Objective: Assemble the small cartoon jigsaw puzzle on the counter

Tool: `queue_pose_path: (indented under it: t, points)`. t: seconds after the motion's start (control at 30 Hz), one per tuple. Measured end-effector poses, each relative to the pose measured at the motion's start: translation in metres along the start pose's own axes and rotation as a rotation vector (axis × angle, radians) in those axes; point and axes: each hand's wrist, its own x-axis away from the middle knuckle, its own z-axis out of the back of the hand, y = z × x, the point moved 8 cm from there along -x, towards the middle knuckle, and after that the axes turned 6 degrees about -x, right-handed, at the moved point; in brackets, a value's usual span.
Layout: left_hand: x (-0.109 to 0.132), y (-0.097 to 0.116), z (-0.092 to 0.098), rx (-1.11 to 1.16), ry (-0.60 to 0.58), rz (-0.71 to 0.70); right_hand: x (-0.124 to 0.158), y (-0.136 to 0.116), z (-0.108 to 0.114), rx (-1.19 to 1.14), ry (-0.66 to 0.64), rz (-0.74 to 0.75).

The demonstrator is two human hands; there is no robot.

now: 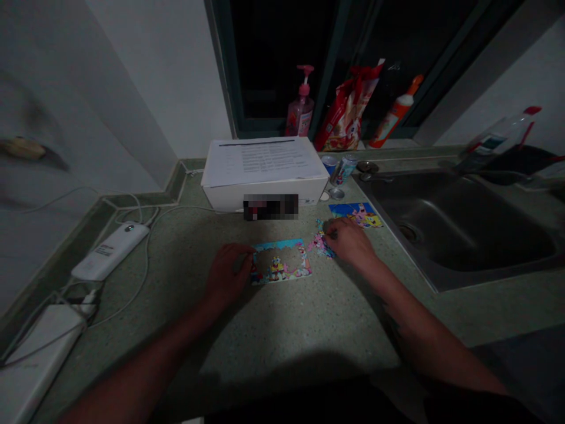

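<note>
The partly assembled puzzle (pixel 277 268) lies flat on the desk (pixel 282 330), its centre unfilled. The left hand (pixel 228 268) is at its left edge, grip loosely curled; whether it pinches anything cannot be told. The right hand (pixel 352 240) is over the loose pieces (pixel 321 242), fingers bunched, their hold undetermined. A picture card (pixel 371 217) lies just beyond.

The person wears near-black clothing (pixel 309 406), its details lost in the dimness. A dark sleeve (pixel 470 409) borders the right forearm (pixel 419 318), which is bare, like the left forearm (pixel 172 347). The left grip (pixel 228 272) and right grip (pixel 352 242) are bare human hands.
</note>
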Motion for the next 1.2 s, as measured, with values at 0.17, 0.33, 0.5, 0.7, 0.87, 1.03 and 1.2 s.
queue_pose_path:
  t: [0.17, 0.33, 0.5, 0.7, 0.87, 1.03, 1.2]
  points:
    - [0.0, 0.002, 0.0, -0.015, 0.005, -0.027, 0.003, 0.001, 0.001, -0.047, 0.056, 0.06]
    - [0.001, 0.006, 0.001, -0.028, 0.014, -0.064, 0.007, 0.004, 0.008, -0.235, 0.098, 0.006]
    - [0.008, 0.026, -0.002, -0.012, 0.017, -0.225, 0.02, -0.03, 0.001, -0.594, 0.018, 0.072]
    - [0.018, 0.048, -0.009, 0.049, -0.063, -0.29, 0.049, -0.092, -0.029, -0.971, -0.229, 0.174]
    - [0.02, 0.05, -0.018, 0.164, -0.184, -0.206, 0.064, -0.113, -0.04, -1.021, -0.351, 0.202]
    - [0.02, 0.042, -0.024, 0.312, -0.24, -0.041, 0.066, -0.116, -0.041, -1.038, -0.363, 0.209]
    - [0.021, 0.036, -0.029, 0.37, -0.287, 0.091, 0.064, -0.114, -0.038, -1.06, -0.308, 0.212]
